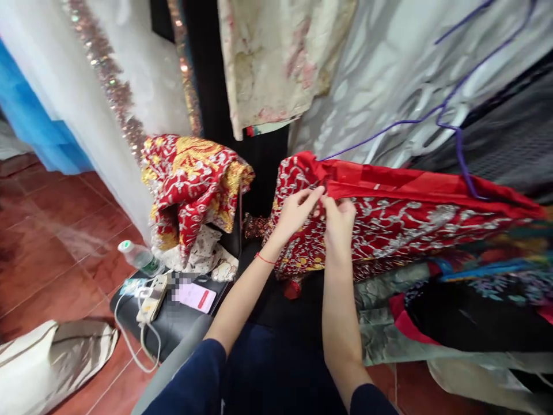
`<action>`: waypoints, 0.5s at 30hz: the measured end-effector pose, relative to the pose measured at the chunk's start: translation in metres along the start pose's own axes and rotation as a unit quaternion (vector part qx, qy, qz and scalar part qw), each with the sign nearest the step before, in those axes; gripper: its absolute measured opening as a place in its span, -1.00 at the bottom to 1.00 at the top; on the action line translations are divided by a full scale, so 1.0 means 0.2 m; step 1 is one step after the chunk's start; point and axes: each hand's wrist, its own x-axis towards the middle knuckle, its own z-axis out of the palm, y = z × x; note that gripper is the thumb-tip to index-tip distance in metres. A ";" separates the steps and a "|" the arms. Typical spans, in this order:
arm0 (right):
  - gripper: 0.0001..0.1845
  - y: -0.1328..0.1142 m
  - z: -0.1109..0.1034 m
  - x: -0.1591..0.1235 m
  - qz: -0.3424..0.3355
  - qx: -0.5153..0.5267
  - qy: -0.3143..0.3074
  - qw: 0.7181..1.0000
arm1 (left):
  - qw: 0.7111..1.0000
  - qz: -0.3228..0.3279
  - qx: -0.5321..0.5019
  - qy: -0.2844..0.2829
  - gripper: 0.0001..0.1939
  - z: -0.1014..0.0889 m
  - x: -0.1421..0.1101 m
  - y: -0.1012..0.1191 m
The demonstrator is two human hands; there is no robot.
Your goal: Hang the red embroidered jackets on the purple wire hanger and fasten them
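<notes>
A red garment with silver and gold embroidery (401,219) hangs in front of me on a purple hanger (453,115). My left hand (296,210) pinches the garment's upper edge near its left end, a red string round the wrist. My right hand (339,222) is closed on the same edge right beside it, fingertips almost meeting the left hand's. What lies between the fingertips is too small to make out. Both forearms reach up from dark blue sleeves.
A second red and gold embroidered garment (192,178) is heaped on a black seat (173,323), with a water bottle (138,256), a power strip with white cable (151,297) and a phone (196,297). White, cream and dark garments hang around. A beige bag (47,360) lies on the red tile floor.
</notes>
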 end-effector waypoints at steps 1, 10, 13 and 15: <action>-0.79 -0.01 -0.02 0.00 -0.006 -0.012 -0.011 1.000 | 0.999 0.024 -0.023 0.015 -0.51 0.02 0.03 0.00; -0.90 -0.10 -0.25 -0.04 -0.139 -0.245 0.014 0.959 | 0.964 0.143 0.130 0.181 -0.84 0.06 0.13 0.05; -0.87 -0.05 -0.38 -0.05 -0.118 -0.298 0.052 0.946 | 0.957 0.160 0.148 0.189 -0.91 0.02 0.15 0.04; -0.85 -0.02 -0.46 -0.05 -0.079 -0.360 0.057 0.928 | 0.968 0.154 0.095 0.176 -0.90 -0.01 0.16 0.03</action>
